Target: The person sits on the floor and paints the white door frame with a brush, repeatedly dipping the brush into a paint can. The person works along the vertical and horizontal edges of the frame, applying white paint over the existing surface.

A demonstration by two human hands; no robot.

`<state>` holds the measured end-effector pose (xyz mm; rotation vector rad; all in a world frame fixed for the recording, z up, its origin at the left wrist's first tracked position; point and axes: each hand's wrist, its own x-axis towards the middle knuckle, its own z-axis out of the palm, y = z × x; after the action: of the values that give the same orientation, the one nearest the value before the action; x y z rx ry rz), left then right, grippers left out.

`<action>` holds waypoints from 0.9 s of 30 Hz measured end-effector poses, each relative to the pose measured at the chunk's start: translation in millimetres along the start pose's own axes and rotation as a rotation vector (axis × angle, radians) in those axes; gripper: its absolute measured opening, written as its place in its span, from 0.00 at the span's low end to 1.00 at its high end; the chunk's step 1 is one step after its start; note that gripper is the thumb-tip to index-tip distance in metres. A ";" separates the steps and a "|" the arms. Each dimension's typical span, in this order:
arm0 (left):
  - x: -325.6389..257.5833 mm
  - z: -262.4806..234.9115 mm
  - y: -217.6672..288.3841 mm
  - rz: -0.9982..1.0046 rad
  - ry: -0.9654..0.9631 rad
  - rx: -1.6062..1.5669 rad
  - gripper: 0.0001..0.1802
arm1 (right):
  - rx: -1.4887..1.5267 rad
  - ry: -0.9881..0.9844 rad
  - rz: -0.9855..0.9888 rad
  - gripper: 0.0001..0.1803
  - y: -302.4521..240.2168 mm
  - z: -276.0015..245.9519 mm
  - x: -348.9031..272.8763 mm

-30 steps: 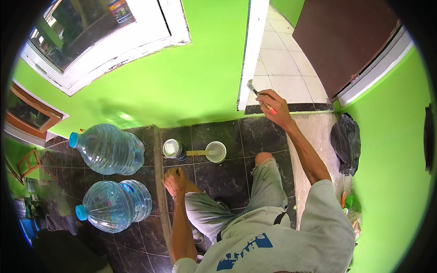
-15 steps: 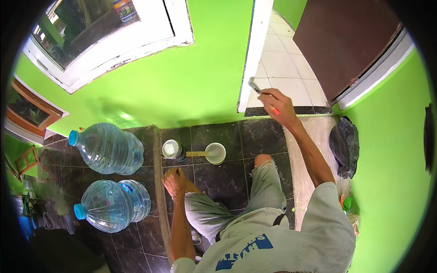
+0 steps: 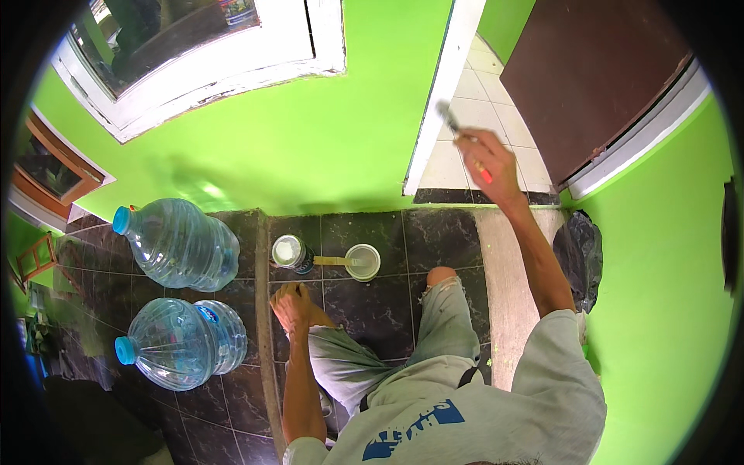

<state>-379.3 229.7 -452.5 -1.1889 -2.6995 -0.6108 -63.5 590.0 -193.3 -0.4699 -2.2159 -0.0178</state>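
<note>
My right hand (image 3: 490, 159) pinching brush (image 3: 450, 118) between fingers and thumb, bristles over right edge of white door frame (image 3: 463, 31); contact unclear. My left hand (image 3: 291, 308) curled by left knee; cannot tell whether it grips anything. On dark tiled floor (image 3: 442, 236), near edge along green wall (image 3: 364, 116): round can (image 3: 287, 251), white tub (image 3: 377, 260), flat stick (image 3: 330, 261) between.

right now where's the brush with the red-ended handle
In the head view, the brush is right of centre in the upper half, in the right hand, its bristles by the white door frame.
</note>
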 end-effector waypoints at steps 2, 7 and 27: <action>2.2 -1.3 -0.1 -0.010 -0.017 0.005 0.12 | -0.004 -0.177 0.014 0.11 7.5 11.6 -15.1; 0.4 -5.8 -3.6 -0.050 -0.079 0.019 0.14 | -0.028 -0.123 0.051 0.08 23.4 2.9 16.9; -8.0 -12.5 -8.7 0.074 0.022 0.141 0.14 | 1.405 0.795 1.487 0.16 -34.5 92.8 -227.0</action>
<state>-380.9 213.9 -446.1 -1.2315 -2.6178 -0.4130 -15.4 499.7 -418.8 -0.8747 -0.3673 1.6217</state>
